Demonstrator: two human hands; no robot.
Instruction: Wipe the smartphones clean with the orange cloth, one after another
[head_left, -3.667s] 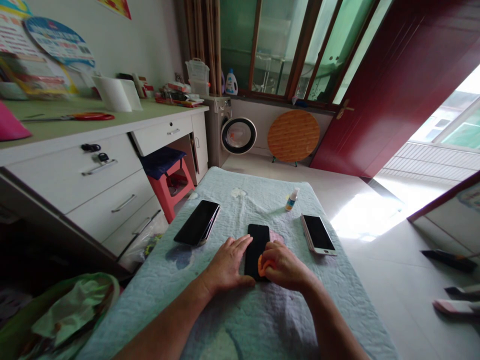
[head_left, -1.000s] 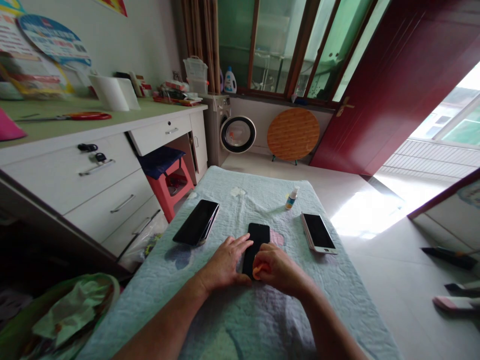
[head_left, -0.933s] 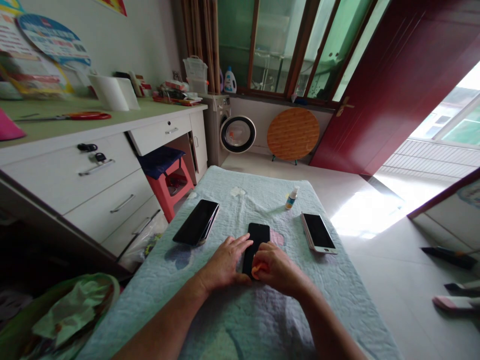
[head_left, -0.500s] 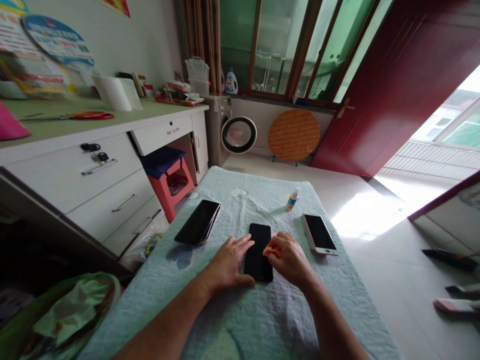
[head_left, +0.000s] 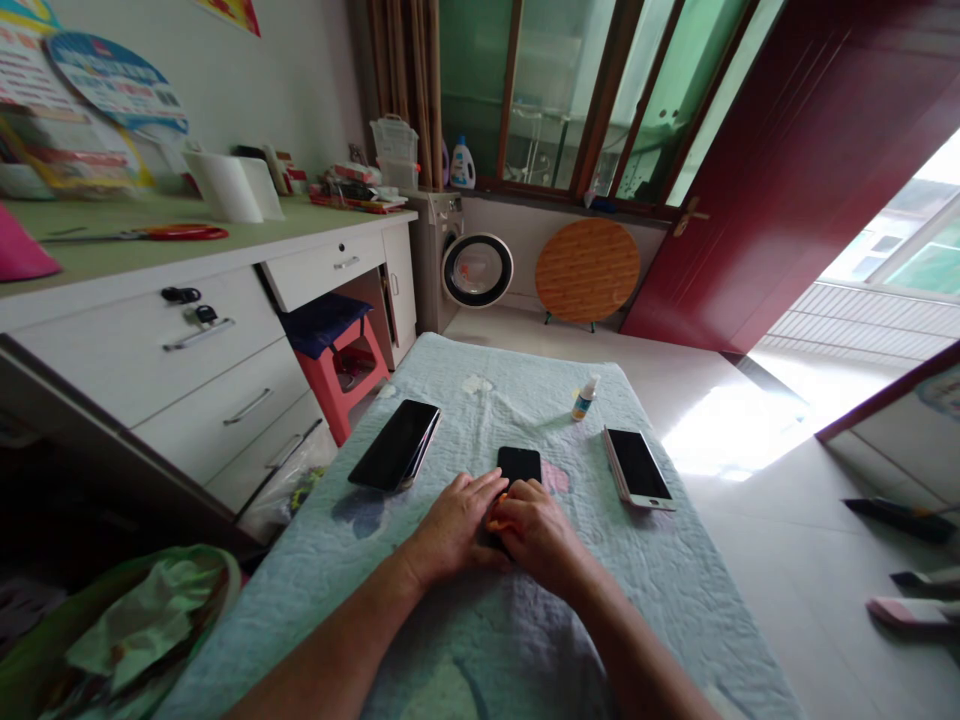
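A black phone [head_left: 519,464] lies face up in the middle of the pale green quilted table cover [head_left: 480,640]. My left hand [head_left: 452,528] lies flat on the cover, fingers stretched along the phone's left edge. My right hand [head_left: 537,533] is closed on a small orange cloth [head_left: 498,519] and presses it on the phone's near half, hiding that part of the screen. A second black phone [head_left: 394,458] lies to the left, and a white-framed phone [head_left: 637,467] lies to the right.
A small spray bottle [head_left: 584,398] stands near the cover's far edge. A white desk with drawers [head_left: 187,350] and a red stool [head_left: 341,355] stand to the left. A green bag [head_left: 135,630] sits at lower left. Tiled floor lies to the right.
My right hand with the orange cloth went from the phone's right edge back left and nearer, over its near half. My left hand has stayed put.
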